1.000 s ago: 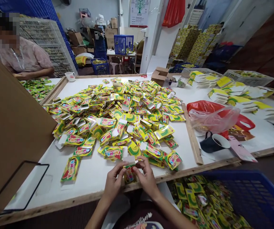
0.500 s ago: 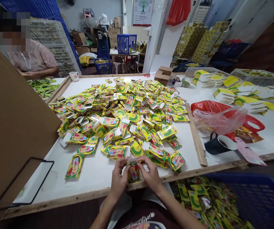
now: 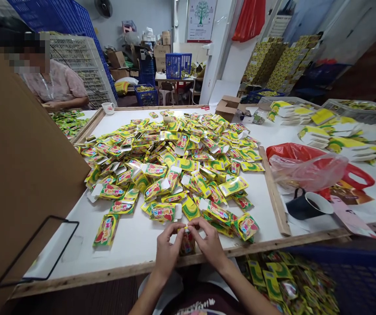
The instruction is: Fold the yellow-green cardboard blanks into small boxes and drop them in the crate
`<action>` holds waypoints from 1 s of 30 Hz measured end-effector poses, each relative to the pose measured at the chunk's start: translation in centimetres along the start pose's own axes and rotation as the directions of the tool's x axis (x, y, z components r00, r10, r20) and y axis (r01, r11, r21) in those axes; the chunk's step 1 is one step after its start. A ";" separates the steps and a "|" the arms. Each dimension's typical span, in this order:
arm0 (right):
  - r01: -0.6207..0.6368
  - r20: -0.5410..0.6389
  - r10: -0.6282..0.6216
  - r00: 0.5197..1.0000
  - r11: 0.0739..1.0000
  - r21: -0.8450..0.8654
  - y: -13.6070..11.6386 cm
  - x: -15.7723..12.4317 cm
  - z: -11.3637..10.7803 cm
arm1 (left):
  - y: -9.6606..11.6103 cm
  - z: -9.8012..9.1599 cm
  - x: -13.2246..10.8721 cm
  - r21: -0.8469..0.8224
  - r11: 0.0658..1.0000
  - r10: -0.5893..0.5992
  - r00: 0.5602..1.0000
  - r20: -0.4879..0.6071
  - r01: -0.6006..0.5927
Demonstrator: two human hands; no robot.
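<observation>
Close to the front edge of the white table, a small yellow-green printed carton (image 3: 187, 243) stands upright between my hands. My left hand (image 3: 169, 247) pinches its top from the left, thumb and fingers at the upper end. From the right, my right hand (image 3: 208, 243) grips the same top end, so the fingertips of both hands nearly meet there. The fingers partly cover the carton. Just beyond my hands spreads a large heap of similar small cartons (image 3: 183, 164), several with white end flaps sticking out. One carton (image 3: 106, 230) lies apart at the left.
A brown cardboard sheet (image 3: 27, 175) and black wire frame (image 3: 37, 249) stand at left. Right of a wooden strip (image 3: 275, 192) are a dark mug (image 3: 308, 204) and red plastic bag (image 3: 299, 157). A blue basket (image 3: 365, 273) of packets sits below. Another person (image 3: 57, 81) works far left.
At the carton's top, the pale flap seen between my fingertips is now folded down, and my fingertips have come closer together. The whole view has shifted slightly.
</observation>
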State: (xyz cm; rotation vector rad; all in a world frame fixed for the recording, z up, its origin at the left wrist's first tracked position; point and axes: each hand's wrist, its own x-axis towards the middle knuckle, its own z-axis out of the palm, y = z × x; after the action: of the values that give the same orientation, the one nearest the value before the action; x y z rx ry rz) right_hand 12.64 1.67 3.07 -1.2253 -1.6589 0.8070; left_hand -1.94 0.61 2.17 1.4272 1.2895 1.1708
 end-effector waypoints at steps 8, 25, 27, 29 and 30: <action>-0.001 -0.002 0.001 1.000 0.998 0.070 0.9 -1.3 0.6 | -1.0 -0.5 -0.7 0.022 0.994 0.108 0.994 0.034 -0.109; -0.232 -0.168 0.162 0.972 0.742 -0.629 1.1 -6.4 -17.9 | -1.8 -5.6 5.8 0.754 0.569 0.161 0.943 0.290 -0.329; -0.191 -0.061 0.184 0.981 0.860 -0.472 0.2 -5.7 -13.7 | -1.8 -5.8 4.9 0.748 0.604 0.096 0.956 0.276 -0.276; -0.148 0.060 0.178 0.982 0.930 -0.337 -0.7 -4.7 -8.9 | -1.8 -6.1 3.9 0.741 0.633 0.039 0.965 0.260 -0.225; -0.135 0.109 0.173 0.979 0.949 -0.284 -1.1 -4.2 -6.7 | -1.7 -6.1 3.3 0.727 0.656 0.019 0.968 0.251 -0.202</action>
State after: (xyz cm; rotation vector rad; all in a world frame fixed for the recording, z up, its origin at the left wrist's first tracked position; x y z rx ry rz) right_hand 18.88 -2.68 5.52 -1.5394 -1.8472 0.7845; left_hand -8.21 4.16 1.94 2.1921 1.6265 0.4930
